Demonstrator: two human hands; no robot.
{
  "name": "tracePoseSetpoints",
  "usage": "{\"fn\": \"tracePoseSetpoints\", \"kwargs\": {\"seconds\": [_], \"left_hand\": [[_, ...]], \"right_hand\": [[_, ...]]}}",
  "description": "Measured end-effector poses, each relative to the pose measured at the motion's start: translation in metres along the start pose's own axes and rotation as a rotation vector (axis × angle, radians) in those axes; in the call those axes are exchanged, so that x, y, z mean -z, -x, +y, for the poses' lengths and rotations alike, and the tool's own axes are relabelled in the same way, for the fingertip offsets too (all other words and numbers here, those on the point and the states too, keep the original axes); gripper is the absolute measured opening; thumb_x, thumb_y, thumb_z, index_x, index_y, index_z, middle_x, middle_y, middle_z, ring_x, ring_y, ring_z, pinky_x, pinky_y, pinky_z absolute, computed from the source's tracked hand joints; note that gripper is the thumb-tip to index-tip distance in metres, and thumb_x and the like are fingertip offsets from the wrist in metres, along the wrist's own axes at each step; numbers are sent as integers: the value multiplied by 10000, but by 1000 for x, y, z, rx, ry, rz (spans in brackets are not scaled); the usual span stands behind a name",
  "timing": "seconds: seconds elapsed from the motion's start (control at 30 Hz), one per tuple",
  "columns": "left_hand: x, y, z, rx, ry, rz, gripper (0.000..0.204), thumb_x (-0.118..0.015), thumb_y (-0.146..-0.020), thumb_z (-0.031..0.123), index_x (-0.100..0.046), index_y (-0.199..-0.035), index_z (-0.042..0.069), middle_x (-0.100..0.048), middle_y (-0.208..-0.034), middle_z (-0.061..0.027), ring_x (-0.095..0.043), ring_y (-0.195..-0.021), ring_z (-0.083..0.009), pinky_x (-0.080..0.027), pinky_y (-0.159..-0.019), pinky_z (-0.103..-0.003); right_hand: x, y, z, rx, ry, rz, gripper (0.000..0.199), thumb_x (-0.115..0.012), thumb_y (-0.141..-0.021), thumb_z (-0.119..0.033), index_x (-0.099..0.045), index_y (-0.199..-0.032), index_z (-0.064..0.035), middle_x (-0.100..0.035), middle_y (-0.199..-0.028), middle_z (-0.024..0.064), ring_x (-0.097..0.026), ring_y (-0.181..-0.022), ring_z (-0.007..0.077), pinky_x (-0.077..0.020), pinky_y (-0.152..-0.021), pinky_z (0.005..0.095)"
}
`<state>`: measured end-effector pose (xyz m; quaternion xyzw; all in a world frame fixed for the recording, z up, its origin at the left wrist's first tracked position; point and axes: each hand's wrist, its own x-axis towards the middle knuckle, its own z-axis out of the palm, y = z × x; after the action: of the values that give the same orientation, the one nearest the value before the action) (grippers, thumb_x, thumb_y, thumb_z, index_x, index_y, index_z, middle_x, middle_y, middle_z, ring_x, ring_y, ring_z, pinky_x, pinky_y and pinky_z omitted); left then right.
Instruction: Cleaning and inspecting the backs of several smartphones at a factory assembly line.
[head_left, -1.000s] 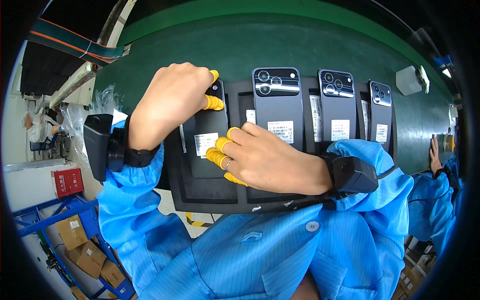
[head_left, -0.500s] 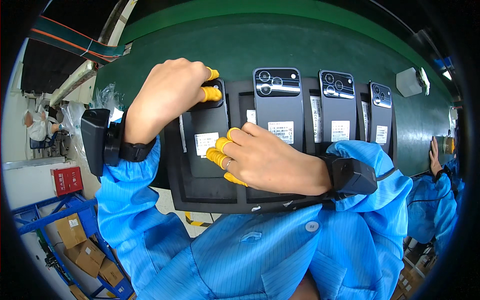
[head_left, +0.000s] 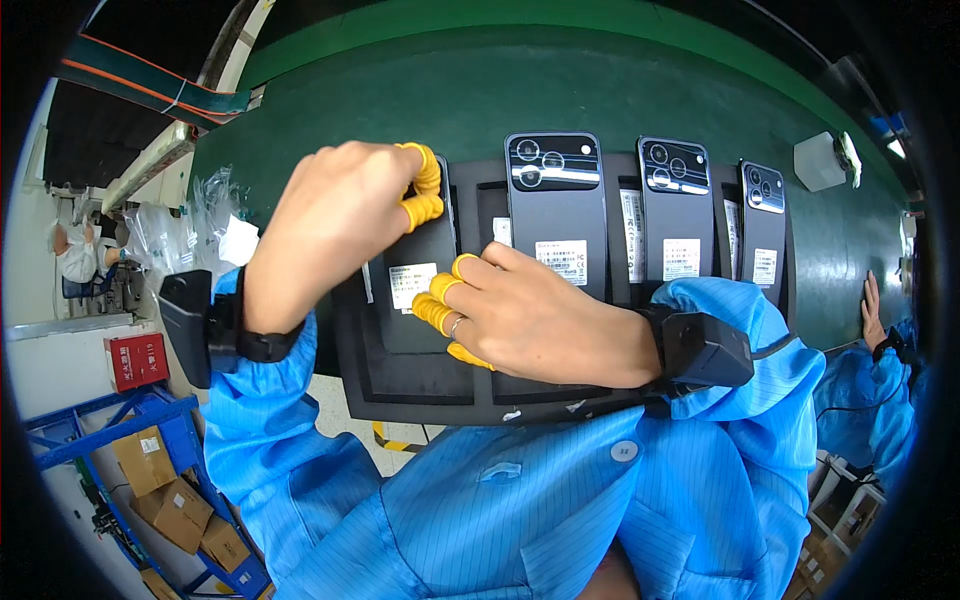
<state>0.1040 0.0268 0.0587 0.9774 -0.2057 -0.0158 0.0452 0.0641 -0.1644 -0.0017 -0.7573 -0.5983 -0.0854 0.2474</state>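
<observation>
A dark smartphone [head_left: 425, 248] with a white label lies face down at the left of a black compartmented tray [head_left: 420, 408]. My left hand [head_left: 335, 205], yellow cots on its fingers, is closed over the phone's upper end and hides its camera area. Whatever may be between those fingertips is hidden. Lower down, my right hand [head_left: 540, 325] has its cot-covered fingers bent against the label and the phone's right side; their tips are partly hidden. Three more phones lie to the right: one nearby [head_left: 556, 215], another beyond it [head_left: 676, 220], and a farther one [head_left: 762, 225].
Beneath the tray is a green table [head_left: 480, 85]. A translucent container [head_left: 820, 163] stands at the far right, near a co-worker's hand [head_left: 872, 310]. Clear plastic bags [head_left: 165, 235] lie by the left edge. Cardboard boxes [head_left: 175, 510] sit on a blue rack at lower left.
My left hand has shifted slightly left and toward me, its wrist turning lower, with the fingers still at the phone's upper end. My right hand has hardly moved.
</observation>
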Motion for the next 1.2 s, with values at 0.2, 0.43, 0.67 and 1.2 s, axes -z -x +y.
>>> {"fn": "tracePoseSetpoints", "kwargs": {"seconds": [0.2,0.43,0.67,1.2], "left_hand": [[-11,9,11,-48,-101,86,190,-706,-718,142,-617,-730,-26,-638,-756,-191,-632,-689,-351,-506,-610,-407],[-9,9,17,-84,-132,99,130,-676,-659,71,-610,-711,-29,-633,-742,-191,-629,-667,-349,-504,-598,-400],[-11,-1,-3,-195,-78,59,154,-683,-636,100,-603,-692,-19,-618,-702,-186,-618,-643,-349,-494,-581,-411],[-3,2,-9,-45,53,4,278,-730,-733,221,-650,-862,-11,-634,-749,-191,-633,-704,-346,-495,-616,-385]], "right_hand": [[0,0,-1,9,-11,26,119,-598,-728,-130,-679,-770,-53,-547,-814,15,-494,-855,172,-371,-729,282],[-5,-1,-5,42,97,37,176,-663,-710,-136,-689,-826,-5,-623,-823,59,-556,-882,187,-434,-847,316],[-7,-1,-6,25,21,24,175,-654,-714,-123,-691,-836,-3,-636,-844,77,-593,-908,209,-427,-906,339],[-10,-1,-3,50,52,92,114,-601,-700,-104,-674,-751,-32,-609,-855,66,-561,-905,201,-410,-840,298]]}}
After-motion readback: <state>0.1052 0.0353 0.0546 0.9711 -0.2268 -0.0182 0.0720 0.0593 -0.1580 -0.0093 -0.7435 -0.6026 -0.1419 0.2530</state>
